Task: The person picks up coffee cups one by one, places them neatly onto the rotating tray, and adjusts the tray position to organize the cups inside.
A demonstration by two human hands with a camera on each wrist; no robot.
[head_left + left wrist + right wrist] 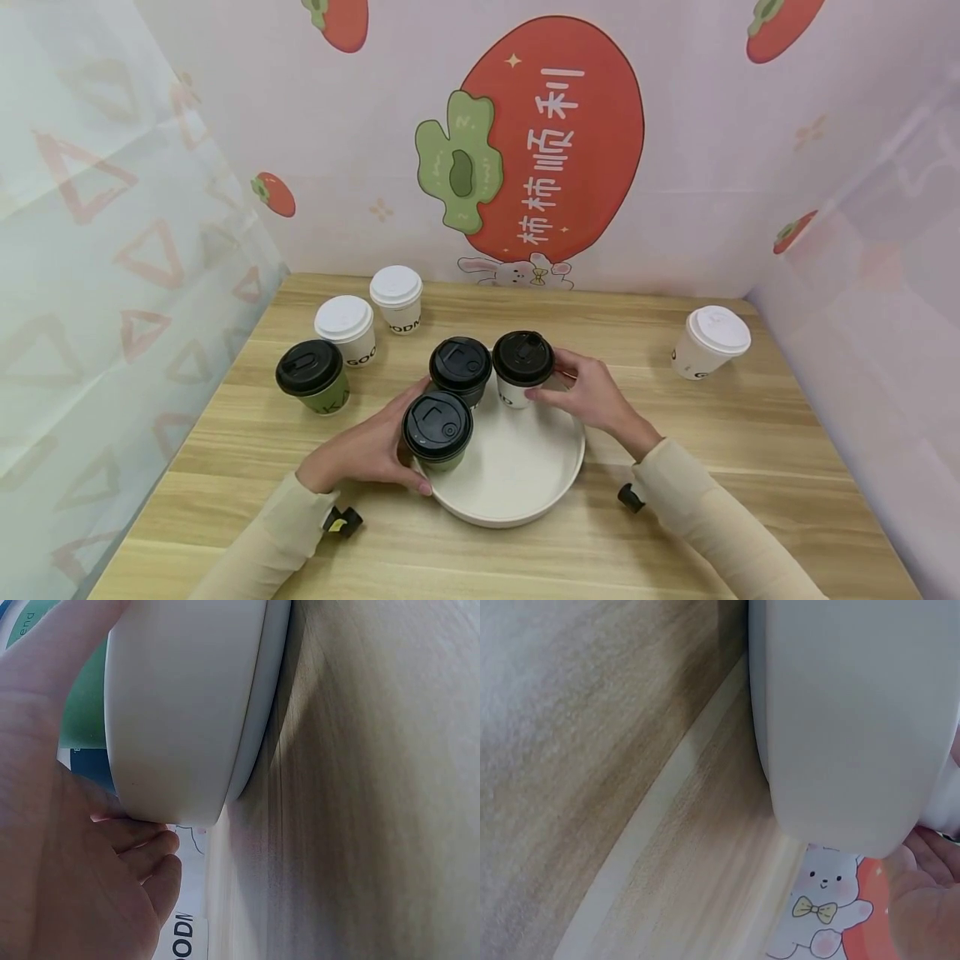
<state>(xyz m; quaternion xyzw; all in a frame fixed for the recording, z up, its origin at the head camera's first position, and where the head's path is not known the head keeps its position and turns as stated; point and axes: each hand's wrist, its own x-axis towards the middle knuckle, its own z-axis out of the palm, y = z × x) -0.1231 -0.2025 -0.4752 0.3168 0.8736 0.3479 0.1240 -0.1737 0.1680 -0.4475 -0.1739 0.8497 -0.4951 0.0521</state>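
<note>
A round cream tray (517, 475) bears three black-lidded paper cups. My left hand (375, 442) curves around the green cup (442, 458) at the tray's left, its thumb at the tray rim. In the left wrist view, that green cup (84, 712) shows behind the thumb, above the tray's side wall (180, 712). Right behind it stands a dark cup (461, 367). With thumb in front and fingers behind, my right hand (588, 396) grips a white cup (516, 393) at the tray's back. The tray wall (847, 727) mostly hides this cup in the right wrist view.
Left of the tray stand another green black-lidded cup (315, 379) and two white-lidded cups, one nearer (348, 329) and one farther (397, 300). Another white-lidded cup (708, 342) is at the back right. Printed cloth walls (675, 208) border the wooden table (637, 533).
</note>
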